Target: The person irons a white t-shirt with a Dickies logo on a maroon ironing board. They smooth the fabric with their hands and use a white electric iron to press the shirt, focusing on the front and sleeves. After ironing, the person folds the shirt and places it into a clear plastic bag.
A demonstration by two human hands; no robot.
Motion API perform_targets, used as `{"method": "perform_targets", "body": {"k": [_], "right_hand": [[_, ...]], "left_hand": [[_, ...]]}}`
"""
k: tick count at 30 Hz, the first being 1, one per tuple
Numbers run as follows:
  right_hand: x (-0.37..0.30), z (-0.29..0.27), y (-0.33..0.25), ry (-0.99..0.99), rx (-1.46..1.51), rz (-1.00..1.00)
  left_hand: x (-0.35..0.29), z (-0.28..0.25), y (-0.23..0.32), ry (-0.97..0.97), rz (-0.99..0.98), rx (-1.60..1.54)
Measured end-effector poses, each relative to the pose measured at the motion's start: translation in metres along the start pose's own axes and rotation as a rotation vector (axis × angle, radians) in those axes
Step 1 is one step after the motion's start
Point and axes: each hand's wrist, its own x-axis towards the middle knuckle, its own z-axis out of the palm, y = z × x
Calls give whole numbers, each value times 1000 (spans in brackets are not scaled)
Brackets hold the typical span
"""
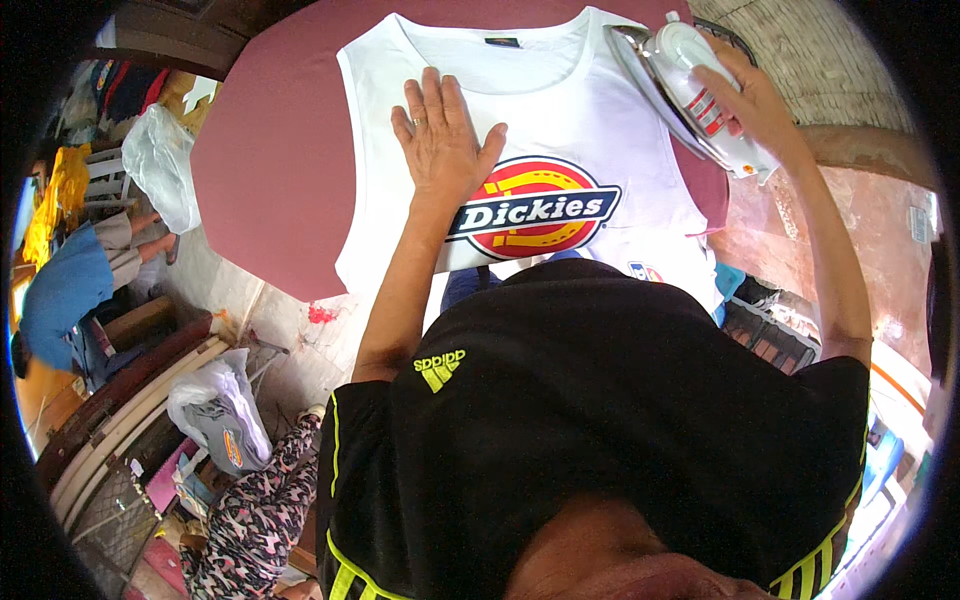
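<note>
A white sleeveless shirt point(600, 130) with a round red, blue and yellow emblem lies flat on a dark red ironing board point(270, 170). My left hand point(438, 130) rests palm down on the shirt's left chest, fingers spread, with a ring on one finger. My right hand point(750, 100) grips the handle of a white clothes iron point(690, 95), tilted up on its edge over the shirt's right shoulder so the metal soleplate faces left.
A seated person in patterned trousers point(255, 510) is at the lower left. Plastic bags point(160, 165) and a bag of clothes point(220, 410) lie beside a wooden bench. Another person in blue point(65, 290) is at far left. Tiled floor to the right.
</note>
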Motion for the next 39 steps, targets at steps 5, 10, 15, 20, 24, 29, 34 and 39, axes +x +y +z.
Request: {"method": "perform_targets", "body": {"k": [5, 10, 15, 20, 24, 29, 34, 39], "right_hand": [[21, 39, 22, 22, -153, -552], [49, 71, -18, -194, -228, -637], [75, 93, -60, -306, -307, -673], [83, 99, -90, -392, -217, -786], [76, 92, -41, -251, -346, -682], [72, 89, -47, -258, -241, -791], [82, 103, -82, -398, -213, -854], [67, 100, -26, -94, -339, -784]], "left_hand": [[-44, -11, 60, -92, 135, -64], [-88, -7, 109, -260, 242, -200], [-95, -4, 114, -189, 258, -214], [-98, 1, 115, -156, 223, -220], [-97, 0, 116, -174, 213, -209], [-95, -2, 116, -168, 212, -214], [-95, 1, 115, -140, 217, -223], [-95, -4, 113, -166, 204, -267]]}}
